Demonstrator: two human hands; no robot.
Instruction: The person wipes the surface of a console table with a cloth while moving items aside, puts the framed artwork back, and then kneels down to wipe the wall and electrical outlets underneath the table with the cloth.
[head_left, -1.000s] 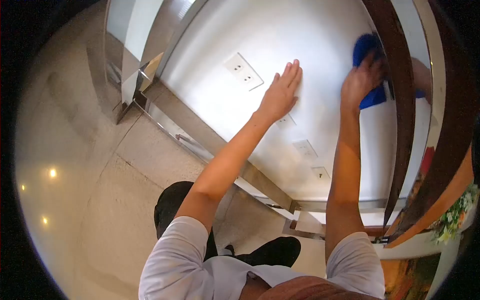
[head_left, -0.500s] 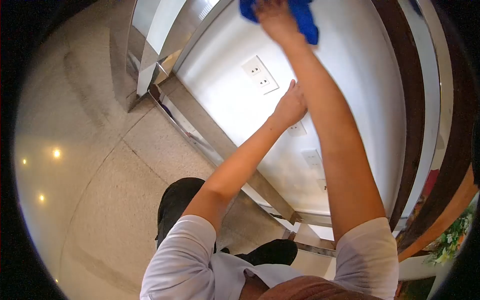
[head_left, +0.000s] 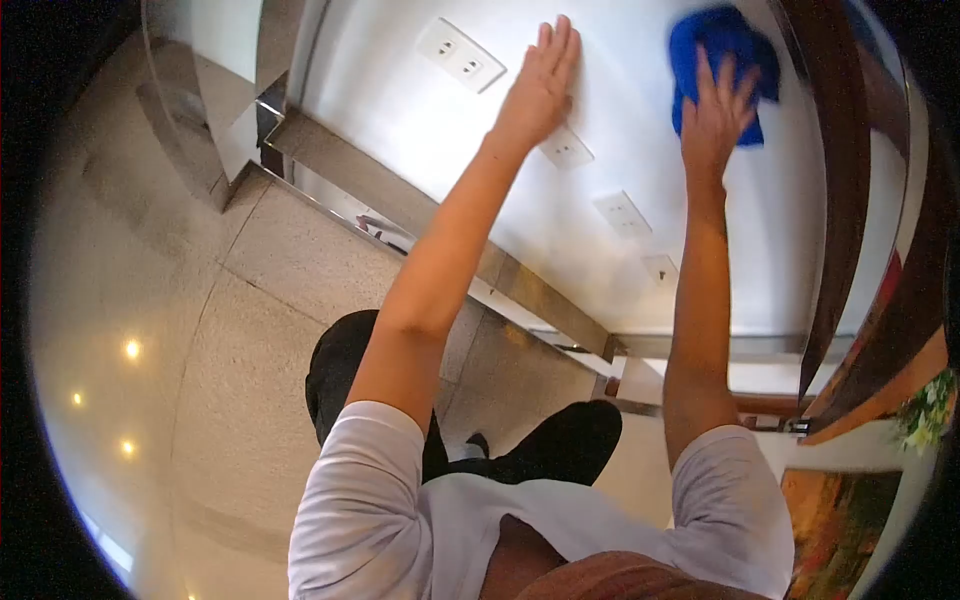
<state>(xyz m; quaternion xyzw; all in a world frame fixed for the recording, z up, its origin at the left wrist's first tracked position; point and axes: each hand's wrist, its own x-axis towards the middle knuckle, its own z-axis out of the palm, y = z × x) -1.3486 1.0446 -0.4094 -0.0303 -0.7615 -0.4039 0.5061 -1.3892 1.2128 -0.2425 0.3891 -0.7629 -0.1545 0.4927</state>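
A blue cloth [head_left: 757, 62] lies against the white panel [head_left: 560, 235] at the upper right. My right hand [head_left: 717, 112] presses flat on the cloth with its fingers spread. To the left, my left hand [head_left: 540, 88] rests on the bare panel, fingers stretched out and holding nothing. A double socket plate [head_left: 462, 56] is left of my left hand. Just below that hand is a second socket plate [head_left: 568, 148], and a third plate [head_left: 623, 214] sits lower down. A small plate [head_left: 661, 268] is near my right forearm.
A metal frame [head_left: 400, 190] edges the panel on the left and bottom. Dark curved strips [head_left: 850, 200] border it on the right. Tiled floor [head_left: 270, 370] lies at the left, my dark-clad legs [head_left: 565, 440] below. Flowers [head_left: 925, 415] show at the right edge.
Since half a second ago, my right hand has swept the cloth from the upper middle to the right, uncrossing my arms. My left fingers have stretched out. The camera view has shifted.
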